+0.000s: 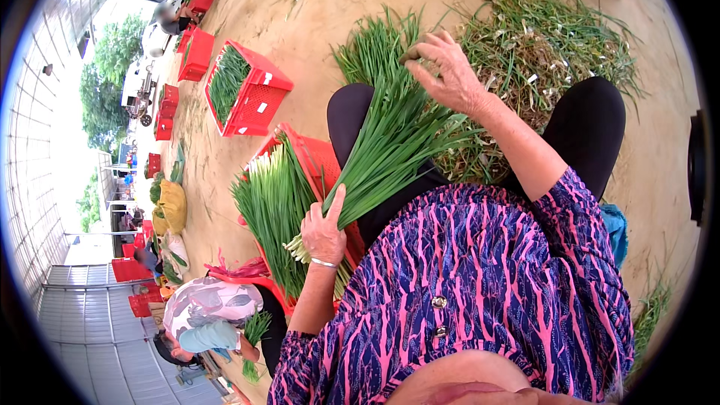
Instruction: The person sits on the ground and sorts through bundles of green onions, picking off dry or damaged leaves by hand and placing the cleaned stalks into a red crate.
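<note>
Landmark: near crate (319,156). In it: greens (274,195). Over its right part: left hand (322,232), at base of bunch (397,135); bunch runs ahead-right from crate. Right hand (448,75) ahead-right of crate, near bunch tips. Ahead-right of crate: heap (375,45); farther right, on ground (319,52): litter (536,60). Ahead-left of crate: second crate (259,101), greens inside. Well left of crate: sack (172,206). Behind-left of crate: co-worker (217,304).
</note>
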A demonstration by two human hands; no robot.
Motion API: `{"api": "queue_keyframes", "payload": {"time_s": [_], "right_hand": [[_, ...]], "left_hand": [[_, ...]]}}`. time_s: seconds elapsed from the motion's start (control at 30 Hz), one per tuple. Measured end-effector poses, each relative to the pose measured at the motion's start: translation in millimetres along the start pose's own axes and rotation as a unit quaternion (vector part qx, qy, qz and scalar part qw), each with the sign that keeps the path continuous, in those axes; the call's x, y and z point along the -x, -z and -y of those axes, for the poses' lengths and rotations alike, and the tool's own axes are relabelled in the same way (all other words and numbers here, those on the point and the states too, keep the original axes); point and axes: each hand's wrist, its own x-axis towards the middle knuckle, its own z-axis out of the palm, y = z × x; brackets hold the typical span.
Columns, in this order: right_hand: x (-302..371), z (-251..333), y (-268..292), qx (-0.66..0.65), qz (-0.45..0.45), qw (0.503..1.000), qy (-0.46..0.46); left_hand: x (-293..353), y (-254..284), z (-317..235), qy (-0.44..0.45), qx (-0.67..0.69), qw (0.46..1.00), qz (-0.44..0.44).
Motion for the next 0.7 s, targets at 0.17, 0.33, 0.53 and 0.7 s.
{"api": "queue_keyframes", "payload": {"time_s": [0.17, 0.33, 0.53, 0.7], "right_hand": [[1, 2, -35, 0.03, 0.04, 0.998, -0.029], [3, 3, -24, -0.041, 0.07, 0.992, -0.101], [8, 17, -3, -0.131, -0.005, 0.991, -0.035], [31, 34, 31, -0.172, 0.108, 0.975, -0.092]], "left_hand": [[-10, 6, 4, -0.016, -0.021, 0.999, -0.03], [-4, -1, 0, -0.011, -0.006, 1.0, -0.025], [1, -2, 3, -0.003, -0.009, 1.0, -0.008], [0, -3, 1, 0.003, 0.005, 1.0, 0.007]]}}
